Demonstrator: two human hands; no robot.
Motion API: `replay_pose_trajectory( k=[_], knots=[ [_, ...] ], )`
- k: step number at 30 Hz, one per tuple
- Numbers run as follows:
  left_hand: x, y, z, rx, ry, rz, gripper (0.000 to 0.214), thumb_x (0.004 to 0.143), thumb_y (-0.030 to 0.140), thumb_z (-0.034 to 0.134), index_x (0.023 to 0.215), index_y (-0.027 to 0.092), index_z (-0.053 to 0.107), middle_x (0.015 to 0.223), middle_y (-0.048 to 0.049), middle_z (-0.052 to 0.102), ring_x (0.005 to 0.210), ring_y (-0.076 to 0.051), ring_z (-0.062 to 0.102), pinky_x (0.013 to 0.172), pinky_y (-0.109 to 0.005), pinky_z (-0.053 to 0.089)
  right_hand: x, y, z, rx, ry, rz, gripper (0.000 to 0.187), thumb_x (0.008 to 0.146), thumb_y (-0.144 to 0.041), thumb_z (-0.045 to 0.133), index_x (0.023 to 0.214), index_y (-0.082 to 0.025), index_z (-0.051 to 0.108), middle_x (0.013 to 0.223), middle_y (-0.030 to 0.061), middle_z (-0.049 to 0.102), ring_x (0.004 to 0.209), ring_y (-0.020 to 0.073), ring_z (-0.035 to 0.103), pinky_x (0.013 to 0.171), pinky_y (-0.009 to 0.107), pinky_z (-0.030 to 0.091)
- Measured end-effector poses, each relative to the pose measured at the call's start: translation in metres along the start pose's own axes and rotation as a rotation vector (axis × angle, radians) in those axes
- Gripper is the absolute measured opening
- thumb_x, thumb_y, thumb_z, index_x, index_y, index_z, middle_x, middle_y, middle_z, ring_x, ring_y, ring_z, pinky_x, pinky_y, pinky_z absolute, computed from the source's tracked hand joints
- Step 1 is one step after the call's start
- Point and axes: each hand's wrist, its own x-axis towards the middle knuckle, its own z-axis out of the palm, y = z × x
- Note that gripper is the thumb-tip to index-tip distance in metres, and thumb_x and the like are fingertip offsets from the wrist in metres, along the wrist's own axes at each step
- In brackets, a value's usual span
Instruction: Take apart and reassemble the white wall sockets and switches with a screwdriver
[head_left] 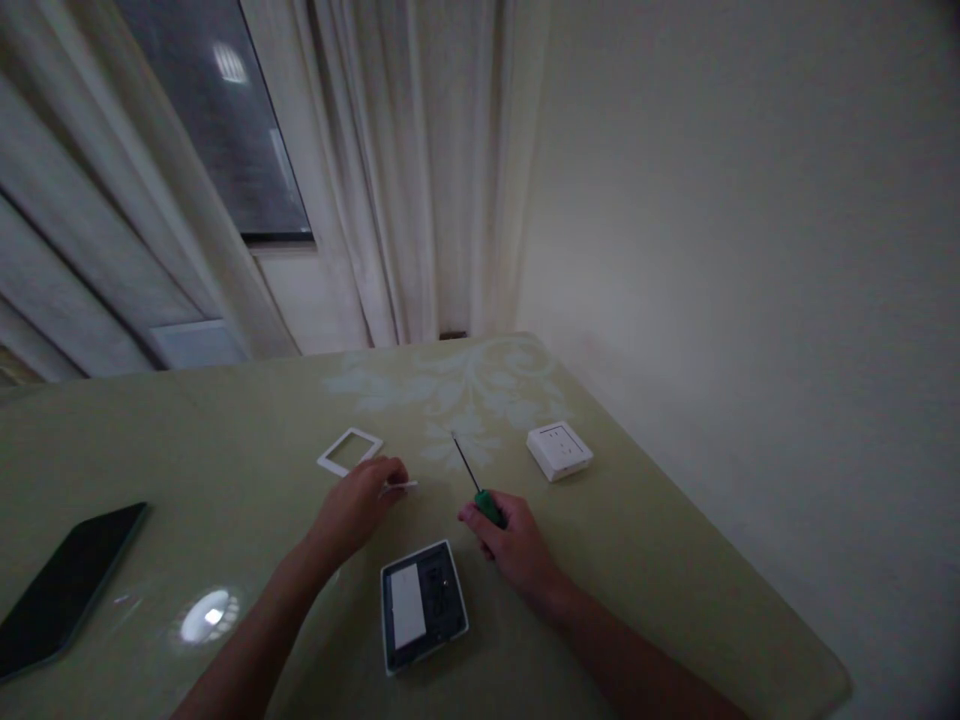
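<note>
In my right hand (510, 535) is a screwdriver (487, 505) with a green handle, its thin shaft slanting up and to the left over the table. Between the fingers of my left hand (367, 500) is a thin white piece (403, 485), seen edge-on; its kind is hard to make out. Just beyond that hand lies a white square frame (330, 462), partly hidden by the hand. Nearest to me, between my forearms, sits a switch panel (439, 600) with a white rim, a dark inside and one white rectangular plate (407, 605) on its left half.
A white wall socket box (560, 450) stands on the right of the table (615, 560), near the wall (750, 300). At the left edge lies a dark flat tablet-like object (71, 580). Curtains (405, 180) and a window (225, 110) are behind the table.
</note>
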Motion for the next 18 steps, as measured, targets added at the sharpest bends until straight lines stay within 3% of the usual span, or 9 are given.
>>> replay_pose_trajectory(
  k=[2, 4, 6, 8, 11, 18],
  knots=[
    [-0.022, 0.012, -0.002, -0.029, 0.020, 0.064, 0.012, 0.101, 0.030, 0.063, 0.095, 0.025, 0.072, 0.098, -0.0037, 0.077, 0.083, -0.022, 0.073, 0.078, -0.032, 0.056, -0.003, -0.002, 0.000, 0.011, -0.008, 0.018, 0.047, 0.083, -0.063, 0.076, 0.078, -0.018, 0.064, 0.060, -0.0072, 0.048, 0.049, 0.0093, 0.043, 0.046, 0.023, 0.035],
    [-0.050, 0.023, 0.003, -0.094, 0.114, 0.182, 0.017, 0.106, 0.030, 0.056, 0.098, 0.025, 0.071, 0.099, -0.0039, 0.077, 0.079, -0.018, 0.073, 0.074, -0.029, 0.057, -0.007, -0.007, 0.000, 0.033, -0.061, 0.052, 0.049, 0.081, -0.065, 0.078, 0.081, -0.018, 0.067, 0.060, -0.0077, 0.048, 0.047, 0.0083, 0.042, 0.043, 0.022, 0.035],
    [-0.078, 0.029, 0.012, -0.136, 0.251, 0.310, 0.016, 0.105, 0.023, 0.057, 0.103, 0.027, 0.072, 0.109, -0.0059, 0.078, 0.094, -0.020, 0.077, 0.082, -0.029, 0.060, -0.013, -0.015, -0.001, 0.059, -0.177, 0.083, 0.051, 0.082, -0.067, 0.078, 0.086, -0.016, 0.073, 0.061, -0.0069, 0.053, 0.045, 0.0070, 0.042, 0.041, 0.020, 0.034],
    [-0.100, 0.030, 0.024, -0.130, 0.287, 0.359, 0.020, 0.102, 0.018, 0.062, 0.112, 0.032, 0.073, 0.119, -0.0053, 0.079, 0.099, -0.020, 0.079, 0.082, -0.027, 0.063, -0.020, -0.024, -0.003, 0.082, -0.318, 0.106, 0.053, 0.084, -0.068, 0.076, 0.092, -0.015, 0.077, 0.069, -0.0027, 0.065, 0.044, 0.0057, 0.044, 0.040, 0.019, 0.035],
    [-0.120, 0.026, 0.037, -0.203, 0.348, 0.343, 0.025, 0.099, 0.016, 0.063, 0.113, 0.034, 0.073, 0.119, -0.0055, 0.081, 0.099, -0.021, 0.081, 0.082, -0.027, 0.067, -0.029, -0.035, -0.003, 0.106, -0.441, 0.173, 0.053, 0.080, -0.064, 0.084, 0.102, -0.016, 0.081, 0.078, 0.0006, 0.073, 0.046, 0.0057, 0.047, 0.041, 0.018, 0.038],
    [-0.132, 0.034, 0.050, -0.336, 0.418, 0.227, 0.017, 0.103, 0.022, 0.065, 0.110, 0.034, 0.074, 0.121, -0.0061, 0.080, 0.104, -0.023, 0.080, 0.087, -0.029, 0.067, -0.040, -0.034, 0.005, 0.197, -0.470, 0.202, 0.055, 0.063, -0.039, 0.102, 0.108, -0.018, 0.080, 0.084, -0.0009, 0.073, 0.069, 0.0106, 0.061, 0.064, 0.022, 0.049]
  ],
)
